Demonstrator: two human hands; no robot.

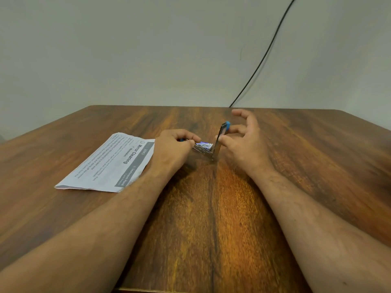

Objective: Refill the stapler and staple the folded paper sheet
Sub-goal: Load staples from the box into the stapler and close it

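Note:
A small blue stapler [220, 136] lies mid-table with its top arm swung up nearly vertical. Its metal magazine [202, 149] lies flat and exposed. A small purple-and-white staple box [204, 145] sits just behind the magazine. My left hand [173, 148] grips the front end of the stapler base, its fingers curled over it. My right hand [243, 138] pinches the raised top arm between thumb and forefinger, with the other fingers spread. The folded paper sheet [110, 166], printed "Mirror Cleaning", lies flat to the left, partly under my left wrist.
The wooden table [211, 218] ends at its far edge against a pale wall. A black cable [264, 58] runs down the wall to the table's back edge, behind my right hand.

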